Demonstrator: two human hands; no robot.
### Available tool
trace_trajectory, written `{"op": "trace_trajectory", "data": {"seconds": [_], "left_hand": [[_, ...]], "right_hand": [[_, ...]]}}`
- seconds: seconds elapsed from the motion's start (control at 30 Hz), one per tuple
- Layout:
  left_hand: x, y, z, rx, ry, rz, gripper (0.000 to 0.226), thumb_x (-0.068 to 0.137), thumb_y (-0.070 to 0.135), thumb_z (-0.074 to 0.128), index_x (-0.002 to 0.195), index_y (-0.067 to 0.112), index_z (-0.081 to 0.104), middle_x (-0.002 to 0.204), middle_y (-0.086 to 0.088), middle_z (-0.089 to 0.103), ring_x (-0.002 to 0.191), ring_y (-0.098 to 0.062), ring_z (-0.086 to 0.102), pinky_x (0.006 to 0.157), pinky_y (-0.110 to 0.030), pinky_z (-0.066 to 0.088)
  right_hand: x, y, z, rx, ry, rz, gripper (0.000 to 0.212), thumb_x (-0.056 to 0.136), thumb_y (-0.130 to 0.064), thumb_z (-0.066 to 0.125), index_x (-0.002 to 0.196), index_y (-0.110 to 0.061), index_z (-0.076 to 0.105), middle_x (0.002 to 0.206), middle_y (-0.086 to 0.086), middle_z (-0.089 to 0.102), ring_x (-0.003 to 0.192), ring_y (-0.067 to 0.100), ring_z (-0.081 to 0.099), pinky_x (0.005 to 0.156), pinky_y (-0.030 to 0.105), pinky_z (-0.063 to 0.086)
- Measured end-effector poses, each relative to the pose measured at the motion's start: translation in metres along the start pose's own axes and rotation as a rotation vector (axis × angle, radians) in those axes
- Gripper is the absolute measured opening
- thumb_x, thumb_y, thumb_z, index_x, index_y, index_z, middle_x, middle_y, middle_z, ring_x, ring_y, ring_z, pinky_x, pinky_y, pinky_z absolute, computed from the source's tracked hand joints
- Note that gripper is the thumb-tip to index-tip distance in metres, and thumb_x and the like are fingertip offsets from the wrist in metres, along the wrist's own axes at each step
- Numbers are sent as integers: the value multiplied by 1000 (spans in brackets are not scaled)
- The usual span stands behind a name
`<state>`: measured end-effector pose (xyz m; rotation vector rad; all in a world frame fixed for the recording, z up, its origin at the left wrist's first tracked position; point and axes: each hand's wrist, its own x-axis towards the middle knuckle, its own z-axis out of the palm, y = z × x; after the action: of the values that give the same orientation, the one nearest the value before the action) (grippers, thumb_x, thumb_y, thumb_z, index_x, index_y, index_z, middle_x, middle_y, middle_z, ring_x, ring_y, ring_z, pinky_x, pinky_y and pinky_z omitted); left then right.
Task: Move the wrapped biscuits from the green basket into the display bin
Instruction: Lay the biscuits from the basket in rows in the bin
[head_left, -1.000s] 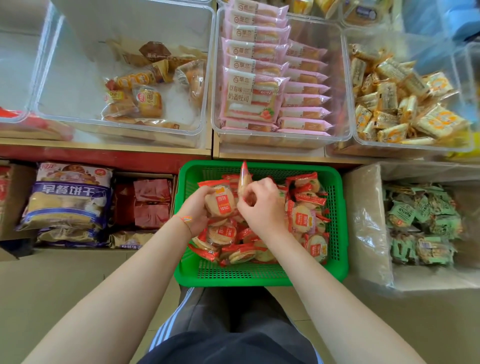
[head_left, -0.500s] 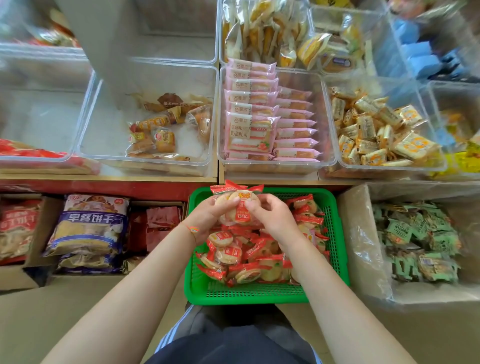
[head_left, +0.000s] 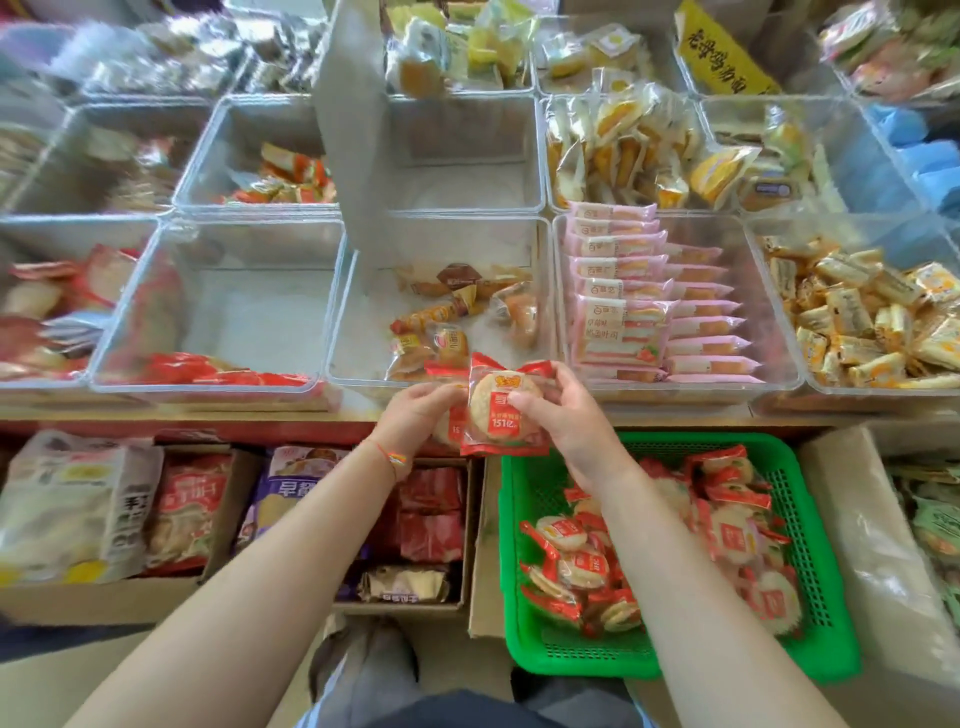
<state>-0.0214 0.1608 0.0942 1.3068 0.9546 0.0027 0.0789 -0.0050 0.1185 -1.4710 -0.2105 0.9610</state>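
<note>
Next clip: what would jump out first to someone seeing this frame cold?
Dead centre, both hands, left and right, hold up red-wrapped biscuits before the shelf of clear bins. Lower right, the bright green basket holds many more of them. Right of centre, a bin of neatly stacked pink packets stands out.

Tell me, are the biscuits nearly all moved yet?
Not nearly. Some red packets already lie in the clear display bin on the left, though who put them there is unclear. The left hand and right hand hold a few wrapped biscuits above the shelf edge. Many more remain in the green basket.
</note>
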Motion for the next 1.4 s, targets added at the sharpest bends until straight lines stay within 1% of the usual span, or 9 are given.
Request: {"op": "trace_trajectory", "data": {"seconds": [0.3, 0.4, 0.5, 0.6, 0.67, 0.8, 0.97, 1.2, 1.4], "left_hand": [[75, 29, -256, 12, 294, 288, 12, 83, 9, 72, 80, 20, 69, 52, 15, 63, 47, 5, 52, 50, -18, 42], [96, 28, -327, 87, 318, 326, 11, 82, 24, 77, 90, 19, 71, 72, 9, 72, 67, -1, 65, 64, -26, 52], [113, 19, -371, 499, 356, 488, 21, 80, 28, 74, 100, 24, 72, 96, 1, 72, 91, -20, 68, 78, -33, 53], [120, 12, -389, 743, 404, 712, 25, 84, 6, 63, 108, 10, 68, 100, -8, 66, 93, -28, 62, 83, -38, 50], [123, 6, -395, 748, 409, 697, 28, 85, 4, 59, 112, 10, 64, 106, -7, 62, 95, -27, 59, 82, -41, 51], [128, 0, -398, 729, 389, 641, 25, 88, 7, 55, 112, 12, 63, 108, -5, 61, 99, -26, 58, 81, -37, 48], [127, 0, -399, 689, 307, 630, 23, 89, 6, 55, 110, 12, 63, 107, -3, 64, 95, -23, 59, 81, -32, 45], [122, -3, -392, 830, 228, 860, 20, 83, -2, 60, 101, 5, 65, 91, -11, 65, 88, -33, 60, 74, -32, 41], [131, -6, -394, 775, 270, 670, 56, 83, 7, 57, 137, 4, 41, 135, -18, 46, 128, -33, 40, 105, -41, 37]], "right_hand": [[99, 8, 230, 18, 311, -115, 22, 88, -17, 71, 103, -22, 56, 93, 0, 69, 81, 11, 67, 74, 32, 53], [127, 10, 299, -155, 288, -170, 29, 86, -14, 70, 105, -27, 52, 92, -3, 69, 74, 4, 65, 68, 26, 51], [152, 11, 337, -428, 269, -237, 28, 88, -12, 68, 108, -29, 58, 94, -10, 68, 84, 5, 66, 73, 20, 53], [174, 18, 358, -711, 286, -251, 31, 88, -9, 62, 114, -26, 63, 96, -9, 66, 89, 10, 63, 73, 15, 48], [186, 28, 368, -839, 194, -167, 32, 90, -10, 57, 119, -24, 63, 102, -5, 66, 89, 11, 60, 68, 13, 43], [206, 50, 379, -1165, -64, 48, 33, 90, -14, 50, 117, -23, 68, 120, 5, 65, 111, 24, 59, 91, 29, 47], [214, 51, 385, -1225, -92, 160, 37, 92, -14, 44, 120, -24, 66, 119, 6, 66, 108, 24, 59, 86, 28, 46], [212, 31, 408, -969, -31, -173, 69, 81, -16, 68, 142, -35, 40, 129, -4, 56, 109, 6, 51, 93, 29, 46], [233, 34, 411, -1164, 142, -321, 25, 93, -20, 57, 117, -23, 63, 104, 2, 70, 96, 25, 62, 77, 41, 53]]}}
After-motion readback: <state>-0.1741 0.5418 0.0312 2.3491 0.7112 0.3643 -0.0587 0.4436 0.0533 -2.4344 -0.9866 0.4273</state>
